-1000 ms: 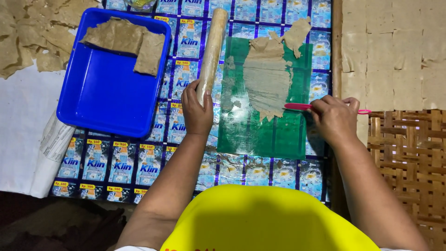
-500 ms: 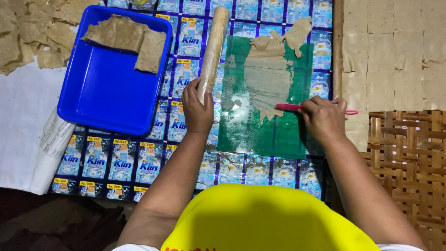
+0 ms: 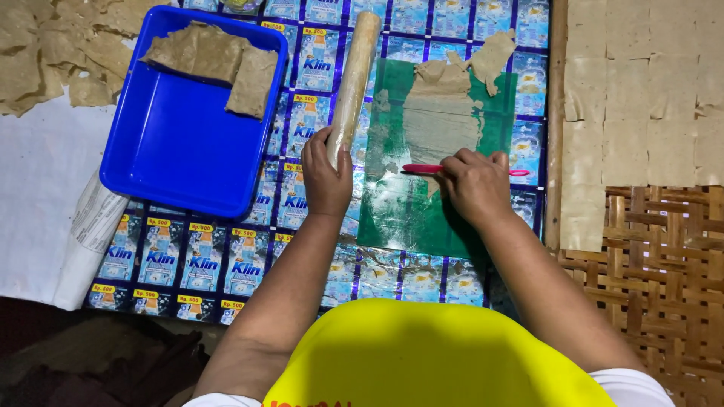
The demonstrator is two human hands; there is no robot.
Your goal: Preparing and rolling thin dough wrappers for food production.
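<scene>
My left hand (image 3: 326,175) grips the near end of a long pale rolling pin (image 3: 353,75) that lies on the mat, pointing away from me. My right hand (image 3: 473,185) holds a thin pink knife (image 3: 419,169) flat across a green plastic sheet (image 3: 400,211). A thin, ragged layer of beige dough (image 3: 441,120) covers the far part of that sheet, with torn pieces at its top edge. The knife's tip lies at the dough's near edge.
A blue plastic tray (image 3: 173,151) at the left holds flat dough sheets (image 3: 207,60). More dough scraps (image 3: 53,53) lie on white cloth at the far left. Cut dough squares (image 3: 641,90) dry on the right, beside a woven bamboo mat (image 3: 664,279). A mat of printed sachets (image 3: 196,264) covers the work area.
My right hand has slid left across the green sheet with the pink knife, from the sheet's right edge to its middle. My left hand has stayed on the rolling pin.
</scene>
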